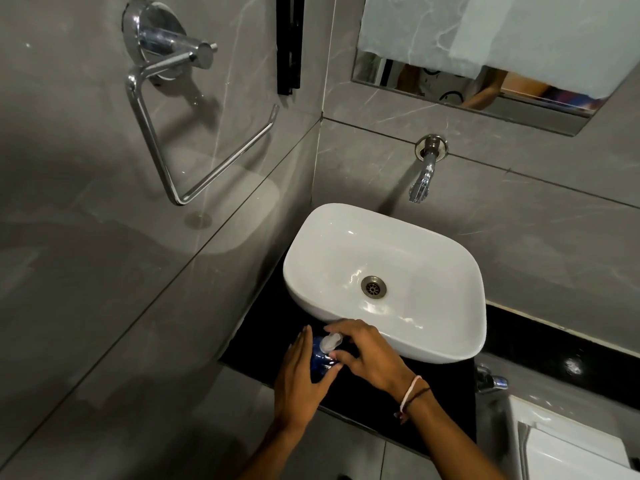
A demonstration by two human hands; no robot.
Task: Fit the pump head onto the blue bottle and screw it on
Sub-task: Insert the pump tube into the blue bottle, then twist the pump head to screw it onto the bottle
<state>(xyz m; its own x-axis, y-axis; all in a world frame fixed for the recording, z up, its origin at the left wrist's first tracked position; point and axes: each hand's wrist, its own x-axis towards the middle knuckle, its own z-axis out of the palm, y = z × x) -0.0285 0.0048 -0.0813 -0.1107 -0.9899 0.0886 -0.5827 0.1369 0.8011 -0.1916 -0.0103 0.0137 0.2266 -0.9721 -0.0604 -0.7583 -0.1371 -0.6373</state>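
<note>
Bottle (318, 362): deep blue, glossy. Pump head (330, 342): white, slightly translucent. Basin (446, 292): plain white, drain (373, 287) dull grey metal. Counter (367, 407): solid black. Wall tiles (104, 254): grey with thin pale marble veining, darker grout lines. Tap (423, 181) and towel ring (194, 140): shiny chrome. Black vertical strip (288, 43) at the wall corner. Mirror (485, 57): mostly covered by pale frosted sheeting, silver edge. Right wrist: one pink band (408, 393), one dark thread beside it.
</note>
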